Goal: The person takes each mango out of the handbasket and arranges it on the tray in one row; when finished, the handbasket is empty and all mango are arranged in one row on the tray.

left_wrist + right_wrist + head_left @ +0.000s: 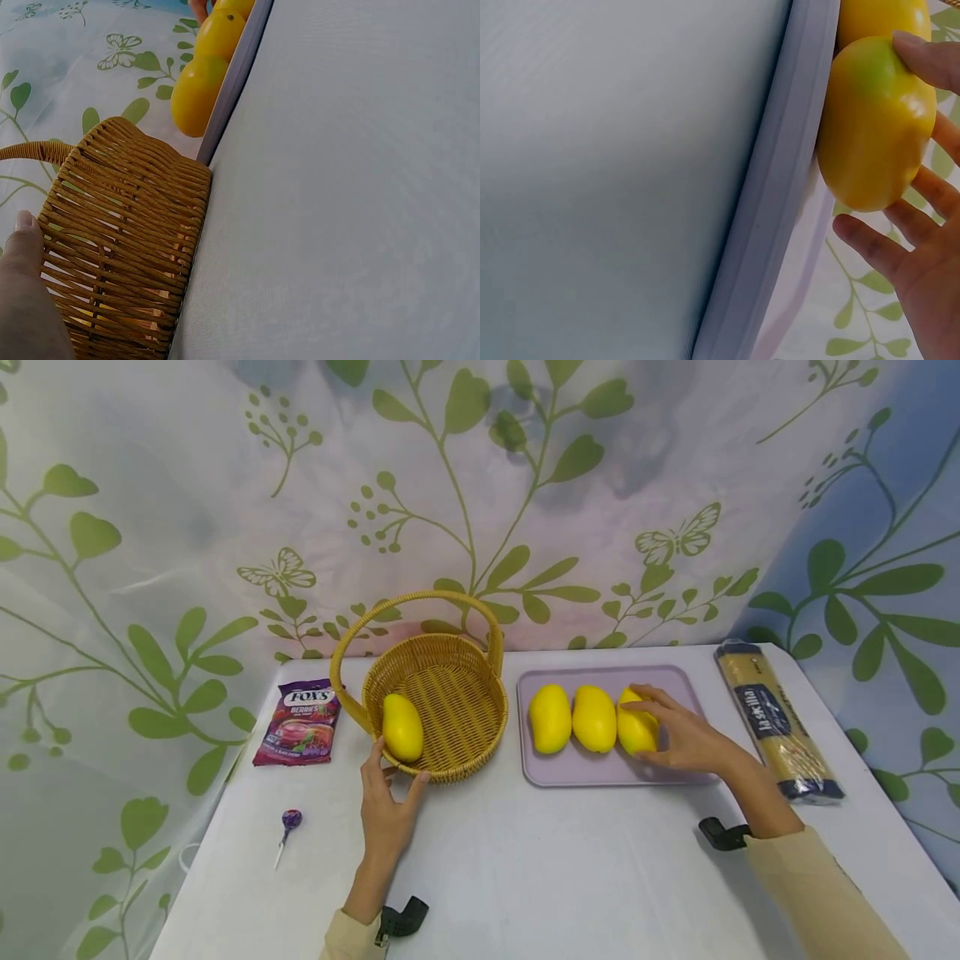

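My right hand (pixel 686 735) grips the rightmost yellow mango (pixel 877 124), thumb on one side and fingers around the other. Beside it on the lilac tray (pixel 615 772) lie two more mangoes, the middle one (pixel 595 718) and the left one (pixel 551 718). My left hand (pixel 386 810) rests against the near left side of a brown wicker basket (pixel 480 747), its straight thumb (pixel 22 240) touching the woven wall in the left wrist view. One mango (pixel 402 727) sits inside the basket at the left, close to that hand.
A purple Fox's Berries candy bag (pixel 300 724) lies left of the basket, with a wrapped lollipop (pixel 288 827) in front of it. Right of the tray is a pack of spaghetti (pixel 776 722). The basket's tall handle (pixel 420 596) arches upward. A leaf-patterned curtain (pixel 525 527) hangs behind the white table.
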Available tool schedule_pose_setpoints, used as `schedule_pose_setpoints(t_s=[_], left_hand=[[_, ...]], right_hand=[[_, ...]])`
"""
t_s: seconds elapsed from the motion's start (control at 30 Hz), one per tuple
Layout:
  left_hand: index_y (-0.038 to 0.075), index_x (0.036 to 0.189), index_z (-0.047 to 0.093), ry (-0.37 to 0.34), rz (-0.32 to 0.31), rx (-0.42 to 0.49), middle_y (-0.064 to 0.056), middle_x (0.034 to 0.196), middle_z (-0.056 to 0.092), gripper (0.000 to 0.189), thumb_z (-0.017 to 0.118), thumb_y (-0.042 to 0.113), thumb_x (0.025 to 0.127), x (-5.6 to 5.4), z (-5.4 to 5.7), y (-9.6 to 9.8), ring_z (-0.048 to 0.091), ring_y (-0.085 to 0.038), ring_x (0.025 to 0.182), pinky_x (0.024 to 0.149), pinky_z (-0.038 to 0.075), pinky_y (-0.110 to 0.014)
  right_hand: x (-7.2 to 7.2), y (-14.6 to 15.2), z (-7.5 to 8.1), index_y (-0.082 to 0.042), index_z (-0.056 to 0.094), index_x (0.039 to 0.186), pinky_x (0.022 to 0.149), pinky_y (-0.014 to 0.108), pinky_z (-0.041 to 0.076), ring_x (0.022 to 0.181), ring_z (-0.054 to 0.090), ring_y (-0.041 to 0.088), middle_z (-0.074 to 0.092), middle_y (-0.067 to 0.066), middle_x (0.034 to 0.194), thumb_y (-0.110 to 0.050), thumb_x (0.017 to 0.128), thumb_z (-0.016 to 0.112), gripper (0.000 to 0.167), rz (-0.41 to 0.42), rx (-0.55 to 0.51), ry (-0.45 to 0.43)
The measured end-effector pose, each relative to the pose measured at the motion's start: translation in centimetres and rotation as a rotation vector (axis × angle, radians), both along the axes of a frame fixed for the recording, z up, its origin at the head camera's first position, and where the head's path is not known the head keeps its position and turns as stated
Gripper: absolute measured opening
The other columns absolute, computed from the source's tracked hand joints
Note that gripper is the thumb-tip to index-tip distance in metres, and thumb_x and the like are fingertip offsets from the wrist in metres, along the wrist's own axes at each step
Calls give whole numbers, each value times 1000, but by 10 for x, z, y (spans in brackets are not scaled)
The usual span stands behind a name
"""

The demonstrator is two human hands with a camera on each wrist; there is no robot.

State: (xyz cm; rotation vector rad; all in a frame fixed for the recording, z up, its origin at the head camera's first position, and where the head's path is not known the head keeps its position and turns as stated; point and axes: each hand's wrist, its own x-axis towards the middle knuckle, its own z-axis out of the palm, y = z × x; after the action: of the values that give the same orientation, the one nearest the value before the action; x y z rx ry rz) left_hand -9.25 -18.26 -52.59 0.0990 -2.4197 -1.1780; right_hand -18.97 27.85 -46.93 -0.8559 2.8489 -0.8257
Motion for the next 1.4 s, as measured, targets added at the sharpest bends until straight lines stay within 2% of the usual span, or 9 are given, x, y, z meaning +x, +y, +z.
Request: schedule_pose_setpoints(t_s=[0.23, 0.7, 1.07, 1.2, 1.4], left_hand=[[27, 156, 21, -10, 1, 10, -9, 146, 40, 88, 74, 37, 86, 1, 2, 1, 56, -23, 112, 93, 47, -44], [25, 155, 24, 2, 1, 15, -10, 143, 41, 86, 74, 37, 86, 1, 3, 1, 57, -24, 111, 95, 48, -46], [24, 155, 24, 29, 1, 6, -10, 141, 43, 87, 75, 35, 86, 0, 1, 1, 58, -25, 108, 90, 49, -46], [24, 155, 24, 25, -1, 7, -10, 142, 43, 87, 75, 35, 86, 0, 0, 1, 58, -25, 109, 91, 48, -46], [23, 155, 24, 15, -1, 11, -10, 142, 42, 87, 75, 36, 86, 1, 2, 1, 58, -25, 109, 91, 48, -46]], right_hand=[[0, 1, -1, -10, 51, 139, 106, 70, 27, 142, 24, 48, 27, 18, 157, -15, 70, 85, 77, 2, -6, -31], [3, -1, 4, -10, 49, 141, 106, 71, 27, 142, 24, 48, 25, 18, 158, -14, 72, 83, 77, -14, 5, -37], [4, -1, 8, -10, 49, 141, 104, 72, 28, 143, 23, 48, 26, 20, 158, -14, 71, 84, 78, -6, 10, 15], [5, -6, 16, -10, 49, 140, 101, 72, 32, 141, 27, 49, 28, 20, 157, -14, 71, 85, 78, 20, -3, 86], [10, -27, 39, -11, 51, 139, 100, 70, 36, 137, 34, 48, 31, 19, 156, -19, 74, 83, 73, 31, -6, 153]])
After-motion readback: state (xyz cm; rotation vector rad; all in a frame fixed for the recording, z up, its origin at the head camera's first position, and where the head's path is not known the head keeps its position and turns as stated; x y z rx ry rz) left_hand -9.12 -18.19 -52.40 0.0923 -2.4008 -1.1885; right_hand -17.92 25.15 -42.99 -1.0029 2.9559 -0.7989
